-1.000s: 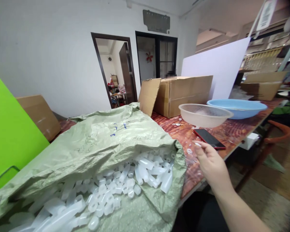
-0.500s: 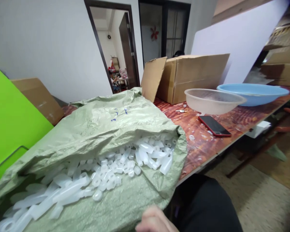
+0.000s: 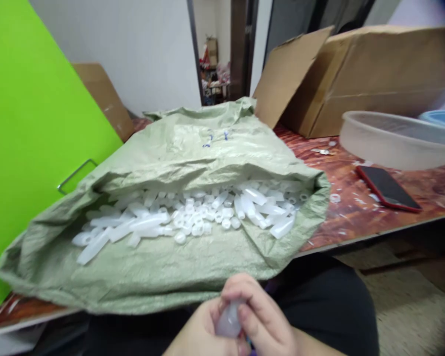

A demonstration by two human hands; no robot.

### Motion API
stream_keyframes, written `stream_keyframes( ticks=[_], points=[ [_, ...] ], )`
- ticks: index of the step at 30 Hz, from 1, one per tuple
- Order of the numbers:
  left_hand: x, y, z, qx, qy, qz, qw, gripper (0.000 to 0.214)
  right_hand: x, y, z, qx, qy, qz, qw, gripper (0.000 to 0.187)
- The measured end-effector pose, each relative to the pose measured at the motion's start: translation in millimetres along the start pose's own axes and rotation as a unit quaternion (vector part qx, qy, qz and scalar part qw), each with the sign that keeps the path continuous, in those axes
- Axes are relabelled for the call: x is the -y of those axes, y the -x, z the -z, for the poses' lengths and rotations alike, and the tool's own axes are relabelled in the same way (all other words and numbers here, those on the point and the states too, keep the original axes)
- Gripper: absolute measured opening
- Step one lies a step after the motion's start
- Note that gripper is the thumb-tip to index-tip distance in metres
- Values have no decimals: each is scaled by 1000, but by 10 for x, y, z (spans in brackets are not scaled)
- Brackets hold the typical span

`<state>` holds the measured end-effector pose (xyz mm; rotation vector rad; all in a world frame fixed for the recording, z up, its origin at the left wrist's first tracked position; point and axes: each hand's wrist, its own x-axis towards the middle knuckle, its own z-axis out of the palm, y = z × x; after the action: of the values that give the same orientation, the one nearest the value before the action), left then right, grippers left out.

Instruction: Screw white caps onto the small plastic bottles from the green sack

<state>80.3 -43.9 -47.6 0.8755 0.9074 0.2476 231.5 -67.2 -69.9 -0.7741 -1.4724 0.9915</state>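
- A small translucent white plastic piece [image 3: 228, 321] is held low in the view, just below the near edge of the table and above a lap clad in dark cloth [image 3: 330, 296].
- The right hand [image 3: 267, 324] is closed on the piece, with its fingers [image 3: 244, 296] folded over the top of it.
- The left hand [image 3: 193, 336] is pressed against the piece from the other side. Whether its fingers are closed on it cannot be told, as they are blurred and partly hidden.
- A large pale green woven plastic sack [image 3: 178, 148] is laid on its side just beyond the hands, with its open mouth turned towards them.
- A heap of translucent white plastic tubes and short caps [image 3: 193, 217] is seen inside the mouth of the sack.
- The sack is borne by a reddish wood-grain table [image 3: 356, 222], on which small white bits are scattered.
- A red-edged dark phone [image 3: 387, 188] is laid flat on the table to the right of the sack.
- A clear shallow plastic bowl [image 3: 396, 141] is placed just behind the phone, and the rim of a blue plastic basin [image 3: 443, 117] is seen behind that.
- An open brown cardboard box [image 3: 374, 74] is set at the back right.
- A bright green flat board [image 3: 33, 109] is stood at the left.
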Motion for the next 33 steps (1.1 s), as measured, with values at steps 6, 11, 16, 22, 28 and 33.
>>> stream_keyframes(
  ticks=[6, 11, 16, 22, 28, 33],
  points=[
    [29, -73, 105, 174, 142, 56, 973, 25, 76, 30, 292, 135, 54, -17, 989, 44],
    [68, -102, 174, 200, 129, 73, 969, 18, 128, -46, 357, 179, 94, -80, 976, 35],
    [94, -76, 168, 43, -166, 64, 983, 16, 41, -55, 228, 195, 256, -228, 919, 32],
    [128, -69, 151, -59, -336, 41, 939, 11, 8, 30, 223, 254, 335, -194, 886, 47],
    [187, -104, 185, -54, -399, 71, 912, 13, -68, 192, 292, 317, 283, -217, 879, 29],
    [260, -179, 222, -47, -411, 90, 906, 16, -282, 350, 282, 261, 292, -201, 898, 37]
  ],
)
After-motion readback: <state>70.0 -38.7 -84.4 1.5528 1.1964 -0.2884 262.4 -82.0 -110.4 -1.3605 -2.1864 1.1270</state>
